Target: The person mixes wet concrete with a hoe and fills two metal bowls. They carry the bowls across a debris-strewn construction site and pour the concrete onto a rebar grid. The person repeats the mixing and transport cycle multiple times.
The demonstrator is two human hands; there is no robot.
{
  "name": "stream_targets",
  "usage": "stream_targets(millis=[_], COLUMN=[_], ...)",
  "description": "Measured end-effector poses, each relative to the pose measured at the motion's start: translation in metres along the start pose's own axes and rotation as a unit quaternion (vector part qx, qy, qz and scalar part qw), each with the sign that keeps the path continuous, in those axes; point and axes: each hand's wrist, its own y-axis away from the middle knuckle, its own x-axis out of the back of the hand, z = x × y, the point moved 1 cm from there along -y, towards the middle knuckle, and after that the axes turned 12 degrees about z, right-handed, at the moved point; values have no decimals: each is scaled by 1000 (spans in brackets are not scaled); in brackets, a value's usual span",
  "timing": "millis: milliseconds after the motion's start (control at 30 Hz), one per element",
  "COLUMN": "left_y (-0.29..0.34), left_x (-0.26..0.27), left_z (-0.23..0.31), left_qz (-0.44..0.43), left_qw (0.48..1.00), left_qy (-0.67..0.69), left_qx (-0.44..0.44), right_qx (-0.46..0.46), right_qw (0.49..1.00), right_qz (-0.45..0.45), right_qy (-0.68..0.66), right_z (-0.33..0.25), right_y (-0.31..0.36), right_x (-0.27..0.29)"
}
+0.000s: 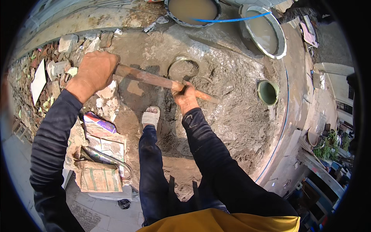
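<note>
Both my hands are wrapped round a long wooden tool handle (145,76) that slants across in front of me. My left hand (94,69) grips its upper end, on the left. My right hand (186,97) holds it lower down, over a wide heap of wet grey mortar (239,120). The tool's head does not show, so I cannot tell its kind. Just beyond my right hand, a round bucket (170,71) with grey mix in it sits at the heap's edge. A greenish bucket (268,92) lies tipped on the mortar to the right.
Two tubs of murky water, a dark one (170,15) and a pale one (281,48), stand at the far side. A blue hose (286,104) curves along the right. Broken bricks and rubble (58,69) lie left, with paper sacks (101,178) nearer. My sandalled foot (150,116) borders the mortar.
</note>
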Motion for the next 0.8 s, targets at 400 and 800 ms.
stream_targets(millis=[400,800], left_y=[65,115], left_x=[-168,-179], left_z=[196,581], left_qz=[-233,-423], left_qw=[928,683], left_qy=[281,586], left_qx=[-78,108], right_qx=[135,217], right_qw=[981,875], right_qz=[115,254], right_qy=[76,351], right_z=[-128,-322], right_y=[14,-79], right_x=[190,428])
